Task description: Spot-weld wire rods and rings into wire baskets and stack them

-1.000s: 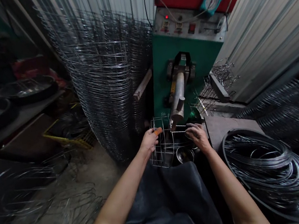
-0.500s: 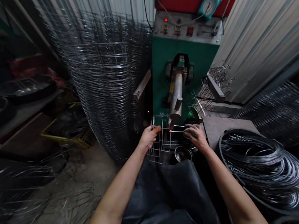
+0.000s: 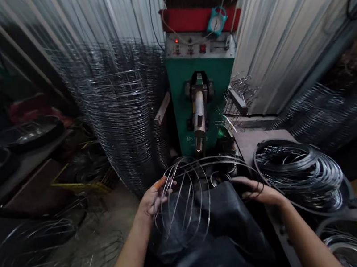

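Observation:
Over my lap I hold a round wire basket frame [image 3: 188, 195] made of curved rods and rings. My left hand [image 3: 154, 197], with an orange cover on one fingertip, grips its left side, fingers curled round the wires. My right hand [image 3: 259, 193] holds its right rim, fingers closed on a wire. The frame sits just below the metal arm [image 3: 198, 119] of the green welding machine [image 3: 202, 80] and is not touching it. A dark apron [image 3: 211, 236] covers my knees.
A tall stack of wire baskets [image 3: 122, 120] stands left of the machine. Coils of wire rings [image 3: 302, 175] lie at my right. Dark pans [image 3: 25, 133] sit on a bench at left, loose wire pieces [image 3: 30, 247] on the floor. Corrugated metal walls [image 3: 283, 22] close in behind.
The wire frame has come back from under the welding arm toward my lap and turned, now showing its round rings. Both hands dropped with it; the view tilted up.

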Demonstrator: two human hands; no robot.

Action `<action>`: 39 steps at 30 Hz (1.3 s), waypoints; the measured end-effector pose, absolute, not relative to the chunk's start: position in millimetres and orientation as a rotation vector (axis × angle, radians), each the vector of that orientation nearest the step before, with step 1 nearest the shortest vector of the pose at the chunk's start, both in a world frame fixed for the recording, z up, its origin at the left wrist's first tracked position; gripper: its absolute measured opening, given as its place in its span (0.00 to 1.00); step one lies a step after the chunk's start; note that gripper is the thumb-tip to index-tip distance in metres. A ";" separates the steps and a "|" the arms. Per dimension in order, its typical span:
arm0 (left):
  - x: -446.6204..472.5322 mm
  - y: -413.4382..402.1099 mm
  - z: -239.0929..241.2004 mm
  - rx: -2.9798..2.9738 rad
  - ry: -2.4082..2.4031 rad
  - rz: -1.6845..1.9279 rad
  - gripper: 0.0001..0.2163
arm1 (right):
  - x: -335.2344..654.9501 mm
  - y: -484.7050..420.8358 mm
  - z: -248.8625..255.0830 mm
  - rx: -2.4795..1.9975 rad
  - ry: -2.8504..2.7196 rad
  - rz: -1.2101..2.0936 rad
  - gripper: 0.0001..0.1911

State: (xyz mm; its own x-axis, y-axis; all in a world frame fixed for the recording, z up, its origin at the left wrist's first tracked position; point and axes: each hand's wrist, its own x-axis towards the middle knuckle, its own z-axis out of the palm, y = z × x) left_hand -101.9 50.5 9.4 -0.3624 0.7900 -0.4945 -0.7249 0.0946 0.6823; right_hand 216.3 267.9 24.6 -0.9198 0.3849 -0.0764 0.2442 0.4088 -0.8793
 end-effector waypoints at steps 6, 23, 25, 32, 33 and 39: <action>-78.5 42.8 -33.2 -0.156 0.889 1.247 0.11 | 236.0 189.3 4.5 -0.262 -2.426 2.127 0.18; -1.4 -12.6 -92.7 0.049 0.848 1.690 0.28 | 194.7 162.4 -21.7 -0.826 -1.222 2.149 0.14; 5.9 -13.8 -93.2 0.277 0.996 1.677 0.34 | 179.7 164.1 -14.2 -0.823 -1.175 2.164 0.15; 17.2 20.2 -68.4 0.405 1.322 1.830 0.39 | 139.6 172.2 4.9 -0.824 -1.195 2.138 0.16; 18.1 22.3 -64.8 0.369 1.309 1.852 0.37 | 136.9 174.1 5.8 -0.831 -1.202 2.126 0.17; 19.3 15.4 -54.2 0.237 1.255 1.853 0.32 | 134.7 176.6 -0.7 -0.862 -1.178 2.159 0.19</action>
State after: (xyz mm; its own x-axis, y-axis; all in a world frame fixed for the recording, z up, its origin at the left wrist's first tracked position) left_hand 19.3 15.4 -54.2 -0.6104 0.7360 -0.2928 -0.5446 -0.1216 0.8298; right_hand 134.7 176.6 -0.7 -0.6563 0.7011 -0.2789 -0.1449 -0.4798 -0.8653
